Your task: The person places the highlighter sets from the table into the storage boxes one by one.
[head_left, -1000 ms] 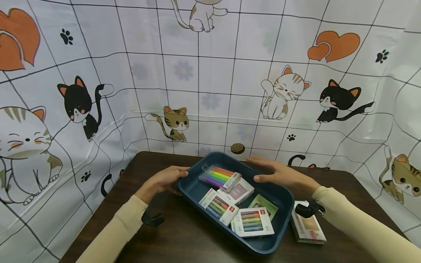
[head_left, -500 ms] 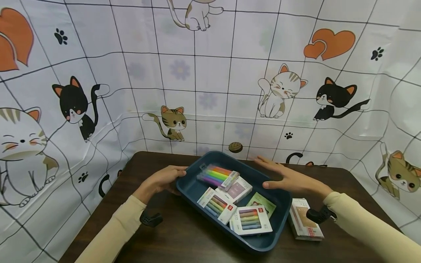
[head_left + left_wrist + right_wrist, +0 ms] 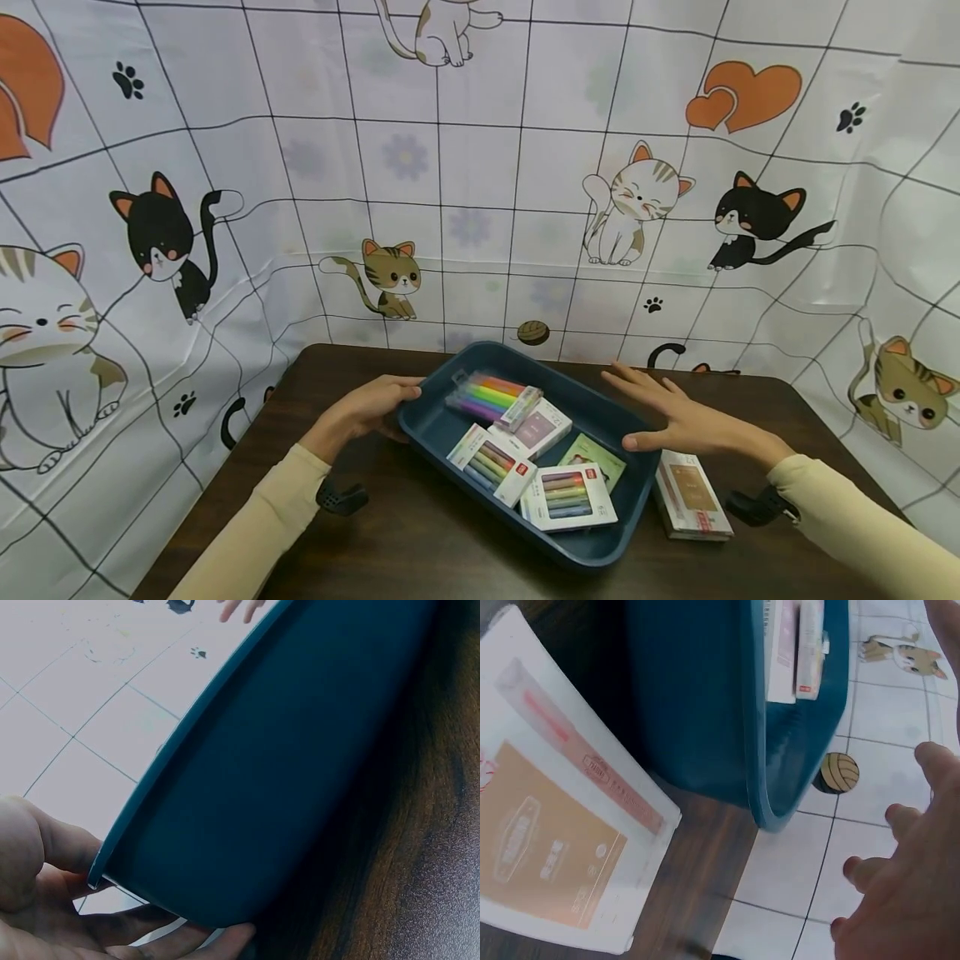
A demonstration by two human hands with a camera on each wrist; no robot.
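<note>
In the head view, my left hand (image 3: 367, 408) grips the left end of a dark blue plastic bin (image 3: 573, 402). The left wrist view has my thumb at the rim and my fingers bent under the bin's wall (image 3: 247, 772). My right hand (image 3: 686, 421) is spread above the bin's right end, holding nothing; in the right wrist view its fingers stand apart from the rim. Inside the bin lie a clear pack of rainbow-coloured pens (image 3: 487, 395), a white box with a mauve panel (image 3: 538, 429), two windowed boxes of coloured sticks (image 3: 491, 462), and a green packet (image 3: 597, 458).
A flat white box with a tan panel (image 3: 692, 496) lies on the dark wooden table (image 3: 420, 533), just right of the bin. White cat-print sheeting (image 3: 480, 183) hangs behind the table and along both sides.
My right hand has moved rightward along the bin's far edge, its fingers spreading wider. My left hand keeps its grip. The whole scene shifts slightly left as the head turns.
</note>
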